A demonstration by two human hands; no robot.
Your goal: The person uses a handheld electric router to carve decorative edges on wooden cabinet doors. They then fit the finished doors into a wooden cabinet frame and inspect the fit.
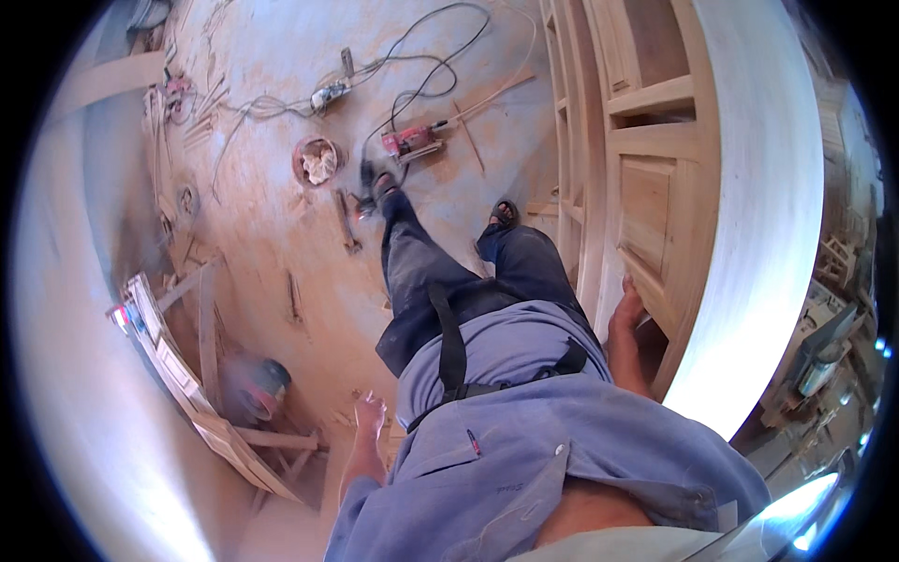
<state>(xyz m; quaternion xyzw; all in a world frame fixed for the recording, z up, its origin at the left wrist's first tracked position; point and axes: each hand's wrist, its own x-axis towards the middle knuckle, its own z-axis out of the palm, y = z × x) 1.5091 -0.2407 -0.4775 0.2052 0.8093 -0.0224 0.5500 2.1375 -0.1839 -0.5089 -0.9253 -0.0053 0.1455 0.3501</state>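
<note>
On my right stands a pale wooden panelled door (646, 201), upright on its edge. My right hand (629, 309) is at a rail of this door, beside a recessed panel, and seems to grip it; part of the fingers is hidden. My left hand (370, 412) hangs low at my left side, away from any object, with its fingers loosely apart and nothing visible in them. A red power tool (409, 140) with a cord lies on the dusty floor beyond my feet. Close to my left foot lies a hammer (347, 223).
A round tub (316, 161) with pale contents and a white-grey corded tool (330, 95) are on the floor, with cables looping around. At left, a wooden frame (192, 389) leans near a dark bucket (267, 386). Wood scraps and clutter (824, 365) lie beyond a white board (763, 234).
</note>
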